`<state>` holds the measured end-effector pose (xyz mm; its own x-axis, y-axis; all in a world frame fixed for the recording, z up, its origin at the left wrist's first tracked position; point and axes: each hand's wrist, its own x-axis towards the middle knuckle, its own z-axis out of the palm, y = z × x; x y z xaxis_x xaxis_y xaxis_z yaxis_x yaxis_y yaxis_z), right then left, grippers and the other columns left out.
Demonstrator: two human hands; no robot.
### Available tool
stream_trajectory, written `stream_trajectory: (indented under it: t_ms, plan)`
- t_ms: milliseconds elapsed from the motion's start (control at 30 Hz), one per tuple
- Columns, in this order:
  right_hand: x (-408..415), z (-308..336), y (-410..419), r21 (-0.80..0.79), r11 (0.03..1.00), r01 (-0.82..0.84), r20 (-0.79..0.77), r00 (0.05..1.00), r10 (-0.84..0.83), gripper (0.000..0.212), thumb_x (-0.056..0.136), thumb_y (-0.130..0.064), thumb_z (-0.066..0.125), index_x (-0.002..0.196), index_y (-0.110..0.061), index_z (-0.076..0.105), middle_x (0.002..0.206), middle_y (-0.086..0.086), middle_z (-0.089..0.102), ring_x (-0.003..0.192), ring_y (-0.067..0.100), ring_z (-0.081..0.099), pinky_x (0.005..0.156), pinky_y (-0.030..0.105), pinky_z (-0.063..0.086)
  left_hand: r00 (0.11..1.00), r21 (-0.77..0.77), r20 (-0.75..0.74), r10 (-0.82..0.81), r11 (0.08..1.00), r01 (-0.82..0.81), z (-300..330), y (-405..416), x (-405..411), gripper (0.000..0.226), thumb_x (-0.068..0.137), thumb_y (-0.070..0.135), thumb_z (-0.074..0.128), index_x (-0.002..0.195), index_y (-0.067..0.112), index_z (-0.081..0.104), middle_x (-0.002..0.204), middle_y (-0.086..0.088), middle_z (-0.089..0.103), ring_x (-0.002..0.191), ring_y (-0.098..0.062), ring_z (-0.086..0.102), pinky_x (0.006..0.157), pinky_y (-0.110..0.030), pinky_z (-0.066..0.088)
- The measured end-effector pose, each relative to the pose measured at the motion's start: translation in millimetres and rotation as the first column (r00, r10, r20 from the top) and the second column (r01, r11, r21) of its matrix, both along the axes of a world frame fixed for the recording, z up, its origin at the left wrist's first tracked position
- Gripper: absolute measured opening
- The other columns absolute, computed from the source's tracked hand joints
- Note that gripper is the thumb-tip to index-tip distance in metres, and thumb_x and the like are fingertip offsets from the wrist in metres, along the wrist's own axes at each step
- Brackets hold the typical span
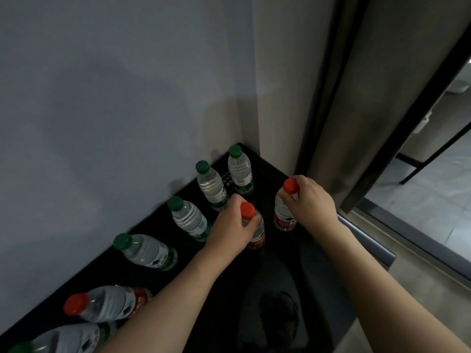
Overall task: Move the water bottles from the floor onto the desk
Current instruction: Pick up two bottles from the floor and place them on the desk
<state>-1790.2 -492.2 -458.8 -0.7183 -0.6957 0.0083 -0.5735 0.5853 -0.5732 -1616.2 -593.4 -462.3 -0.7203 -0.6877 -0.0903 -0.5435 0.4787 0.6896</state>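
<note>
Below, a black tabletop [293, 250] ran along a pale grey wall [102, 98] into a corner, with a dark-framed panel [356, 98] at the right and grey floor tiles [433, 194] beyond it. Four green-capped bottles [190, 219] stood in a row beside the wall, and a red-capped bottle [107, 303] and another green-capped one [63, 340] stood nearer the lower left edge. The left hand [233, 226] reached forward, its grip curled around the neck of a red-capped bottle by the row [252, 225]. The right hand [312, 202] pinched the neck of a second red-capped bottle [284, 212], both bottles upright on the tabletop, near each other.
</note>
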Motion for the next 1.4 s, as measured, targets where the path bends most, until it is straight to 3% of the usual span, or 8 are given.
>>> stream_trajectory:
  t_ms: [100, 233, 367, 500, 667, 833, 1200, 1400]
  plan:
    - [9.0, 9.4, 3.5, 0.066, 0.998, 0.017, 0.007, 1.0, -0.018, 0.035, 0.091, -0.046, 0.059, 0.112, -0.018, 0.056, 0.104, 0.0, 0.061, 0.088, 0.02, 0.06, 0.069, 0.031, 0.044, 0.999, 0.0, 0.039, 0.014, 1.0, -0.014, 10.4, 3.9, 3.2, 0.025, 0.089, 0.041, 0.066, 0.099, 0.032, 0.044, 0.085, 0.009, 0.06, 0.077, -0.006, 0.06, 0.069, -0.035, 0.053]
    - [29.0, 22.3, 20.6, 0.074, 0.996, 0.057, 0.087, 0.994, -0.064, 0.042, 0.091, -0.045, 0.058, 0.12, -0.016, 0.048, 0.107, 0.007, 0.063, 0.093, 0.026, 0.061, 0.07, 0.034, 0.045, 0.996, -0.153, -0.011, 0.084, 0.985, -0.085, 22.9, 18.7, 40.1, 0.048, 0.088, 0.045, 0.068, 0.126, 0.029, 0.045, 0.101, 0.01, 0.059, 0.089, -0.007, 0.06, 0.073, -0.027, 0.05]
    - [70.3, 44.4, 31.6, -0.18, 0.978, 0.105, -0.043, 0.993, -0.114, 0.045, 0.092, -0.035, 0.057, 0.13, -0.017, 0.044, 0.12, 0.009, 0.059, 0.107, 0.028, 0.059, 0.081, 0.031, 0.042, 0.977, -0.382, -0.173, 0.122, 0.906, -0.18, 47.2, 28.1, 96.3, 0.039, 0.095, 0.036, 0.06, 0.127, 0.016, 0.052, 0.106, 0.003, 0.062, 0.095, -0.01, 0.06, 0.076, -0.026, 0.051]
    - [128.5, 70.1, 16.2, -0.293, 0.953, -0.072, -0.173, 0.985, 0.021, 0.051, 0.092, -0.026, 0.059, 0.138, -0.013, 0.043, 0.134, 0.008, 0.053, 0.124, 0.023, 0.049, 0.101, 0.033, 0.039, 0.961, -0.468, -0.215, 0.174, 0.845, -0.258, 77.6, 29.1, 145.2, 0.031, 0.097, 0.028, 0.058, 0.123, 0.012, 0.057, 0.113, -0.002, 0.063, 0.101, -0.016, 0.061, 0.083, -0.03, 0.052]
    - [211.3, 97.0, -0.5, -0.308, 0.903, -0.3, -0.273, 0.937, 0.218, 0.047, 0.09, -0.021, 0.061, 0.133, -0.01, 0.047, 0.129, 0.009, 0.055, 0.121, 0.024, 0.05, 0.101, 0.035, 0.04, 0.926, -0.523, -0.239, 0.291, 0.765, -0.375, 104.7, 37.2, 224.0, 0.032, 0.097, 0.024, 0.058, 0.124, 0.007, 0.06, 0.119, -0.007, 0.064, 0.108, -0.021, 0.061, 0.091, -0.033, 0.052]
    - [308.6, 120.2, -7.3, -0.286, 0.841, -0.46, -0.278, 0.879, 0.387, 0.044, 0.09, -0.02, 0.061, 0.13, -0.005, 0.05, 0.128, 0.012, 0.056, 0.122, 0.029, 0.05, 0.102, 0.039, 0.039, 0.873, -0.579, -0.252, 0.417, 0.658, -0.481, 124.0, 54.6, 328.3, 0.033, 0.095, 0.026, 0.056, 0.123, 0.007, 0.058, 0.122, -0.008, 0.063, 0.11, -0.022, 0.06, 0.092, -0.032, 0.05]
    - [557.7, 140.5, -9.0, -0.215, 0.537, -0.816, -0.271, 0.578, 0.77, 0.048, 0.091, -0.029, 0.06, 0.136, -0.018, 0.046, 0.131, 0.002, 0.053, 0.12, 0.019, 0.051, 0.1, 0.035, 0.042, 0.575, -0.551, -0.274, 0.771, 0.364, -0.751, 131.5, 123.6, 578.9, 0.031, 0.095, 0.023, 0.056, 0.121, 0.005, 0.06, 0.118, -0.01, 0.063, 0.105, -0.025, 0.061, 0.09, -0.033, 0.05]
    - [670.8, 138.2, 16.5, -0.195, 0.324, -0.926, -0.243, 0.366, 0.899, 0.049, 0.092, -0.028, 0.06, 0.137, -0.016, 0.046, 0.132, 0.003, 0.054, 0.122, 0.019, 0.051, 0.106, 0.036, 0.042, 0.368, -0.525, -0.273, 0.889, 0.183, -0.831, 128.6, 184.7, 680.2, 0.03, 0.092, 0.014, 0.064, 0.119, 0.002, 0.062, 0.112, -0.015, 0.064, 0.099, -0.032, 0.062, 0.085, -0.044, 0.053]
